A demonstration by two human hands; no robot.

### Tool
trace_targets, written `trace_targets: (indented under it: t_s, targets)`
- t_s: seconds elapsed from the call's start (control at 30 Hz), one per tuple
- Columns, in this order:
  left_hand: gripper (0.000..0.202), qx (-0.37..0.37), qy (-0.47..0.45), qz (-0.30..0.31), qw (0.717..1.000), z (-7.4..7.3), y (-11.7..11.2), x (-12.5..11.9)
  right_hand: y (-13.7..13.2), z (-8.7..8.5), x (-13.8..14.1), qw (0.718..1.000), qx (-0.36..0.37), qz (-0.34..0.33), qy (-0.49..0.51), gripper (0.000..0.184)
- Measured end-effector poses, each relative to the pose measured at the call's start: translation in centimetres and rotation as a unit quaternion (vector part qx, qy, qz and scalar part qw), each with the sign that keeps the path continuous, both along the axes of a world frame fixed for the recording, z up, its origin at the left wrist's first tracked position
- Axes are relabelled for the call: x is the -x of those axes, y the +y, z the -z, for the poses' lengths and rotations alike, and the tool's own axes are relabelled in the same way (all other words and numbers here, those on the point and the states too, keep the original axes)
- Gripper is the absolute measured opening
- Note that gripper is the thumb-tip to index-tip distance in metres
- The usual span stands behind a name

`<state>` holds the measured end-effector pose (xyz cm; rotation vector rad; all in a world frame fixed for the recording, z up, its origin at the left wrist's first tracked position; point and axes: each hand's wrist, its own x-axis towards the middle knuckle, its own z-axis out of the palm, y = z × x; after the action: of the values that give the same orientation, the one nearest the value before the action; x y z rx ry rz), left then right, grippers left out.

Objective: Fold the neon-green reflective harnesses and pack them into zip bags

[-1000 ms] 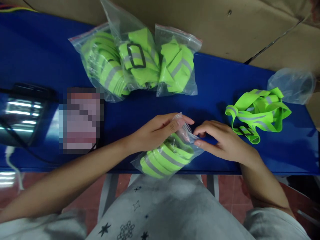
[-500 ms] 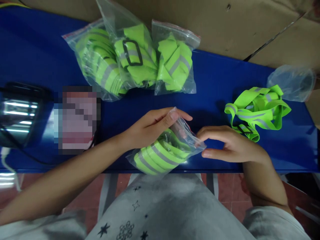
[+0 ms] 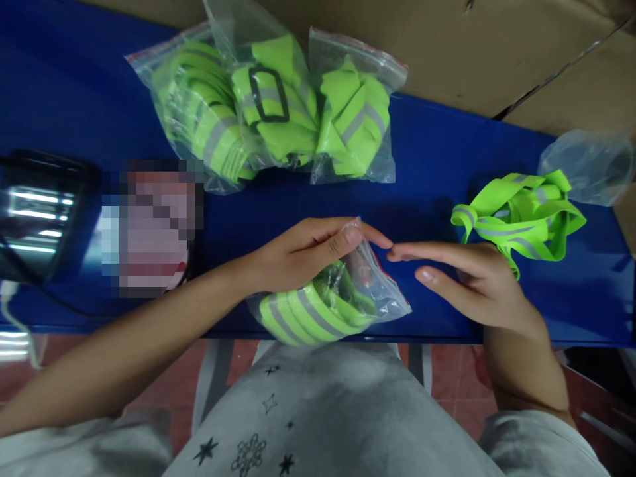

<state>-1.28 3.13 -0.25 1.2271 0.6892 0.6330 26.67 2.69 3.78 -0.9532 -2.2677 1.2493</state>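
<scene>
In the head view, the left hand (image 3: 318, 250) pinches a corner of the clear bag (image 3: 365, 275) holding a green strap (image 3: 303, 315), at the table's (image 3: 427, 165) near edge. The right hand (image 3: 479, 281) is spread, off the bag. The step seems to be handling the bag's mouth; working it further would need the right thumb and finger on that edge.
</scene>
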Motion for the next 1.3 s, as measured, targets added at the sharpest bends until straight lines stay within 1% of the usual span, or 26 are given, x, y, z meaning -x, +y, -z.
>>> trace_targets:
  t_s: [0.03, 0.1, 0.13, 0.23, 0.37, 0.47, 0.53, 0.6, 0.67, 0.7, 0.77, 0.87, 0.93, 1.03, 1.1, 1.17, 1.3]
  targets:
    - [0.045, -0.005, 0.001, 0.003, 1.0, 0.1, -0.1, -0.1, 0.0, 0.4, 0.4, 1.0, -0.003, 0.01, 0.005, 0.035]
    - [0.045, -0.021, 0.008, 0.007, 1.0, 0.3, -0.3, -0.4, -0.2, 1.3, 1.1, 1.0, -0.005, -0.002, 0.012, 0.02]
    - [0.044, -0.029, 0.012, 0.012, 0.999, 0.4, -0.4, -0.5, -0.2, 1.7, 1.5, 1.0, -0.008, -0.01, 0.015, 0.015]
    - [0.04, -0.046, 0.016, 0.024, 0.999, 0.6, -0.6, -0.7, -0.5, 2.6, 2.2, 0.999, -0.025, -0.013, 0.018, 0.013]
    - [0.041, -0.033, 0.01, 0.017, 0.999, 0.5, -0.7, -0.6, -0.4, 2.7, 2.0, 1.0, -0.013, -0.015, 0.006, 0.006]
    - [0.043, -0.035, 0.009, 0.019, 0.999, 0.4, -0.8, -0.5, -0.3, 2.3, 1.6, 1.0, -0.009, -0.023, -0.013, 0.008]
    - [0.042, -0.044, 0.016, 0.011, 0.999, 0.3, -0.7, -0.5, -0.2, 2.0, 1.3, 0.998, -0.04, -0.019, -0.035, 0.009]
    - [0.042, -0.057, 0.033, 0.001, 0.998, 0.2, -0.6, -0.5, -0.2, 1.7, 1.1, 0.995, -0.081, 0.013, -0.054, 0.007]
    - [0.044, -0.067, 0.055, -0.001, 0.996, 0.1, -0.6, -0.5, -0.2, 1.6, 0.9, 0.992, -0.094, 0.052, -0.06, 0.007]
    - [0.045, -0.068, 0.063, 0.002, 0.996, 0.1, -0.6, -0.5, -0.2, 1.5, 0.9, 0.992, -0.089, 0.065, -0.059, 0.007]
    - [0.047, -0.062, 0.068, 0.016, 0.996, 0.2, -0.6, -0.4, -0.3, 1.7, 1.2, 0.994, -0.068, 0.065, -0.054, 0.004]
    - [0.047, -0.043, 0.053, 0.047, 0.997, 0.6, -0.8, -0.3, -0.5, 2.2, 2.1, 0.997, -0.046, 0.064, -0.028, 0.015]
    - [0.048, -0.04, 0.043, 0.053, 0.997, 0.8, -0.9, -0.2, -0.6, 2.6, 2.5, 0.997, -0.027, 0.076, -0.017, 0.019]
    - [0.05, -0.052, 0.059, 0.047, 0.996, 0.8, -1.0, -0.2, -0.6, 2.8, 2.6, 0.997, -0.011, 0.07, -0.037, 0.018]
    - [0.053, -0.065, 0.08, 0.051, 0.993, 0.8, -1.0, -0.2, -0.6, 2.8, 2.4, 0.997, -0.017, 0.055, -0.045, 0.015]
    - [0.054, -0.078, 0.091, 0.055, 0.991, 0.7, -1.0, -0.3, -0.7, 2.9, 2.4, 0.998, -0.02, 0.043, -0.033, 0.011]
    - [0.054, -0.083, 0.095, 0.055, 0.991, 0.8, -1.1, -0.4, -0.8, 3.1, 2.6, 0.999, -0.014, 0.045, -0.002, 0.012]
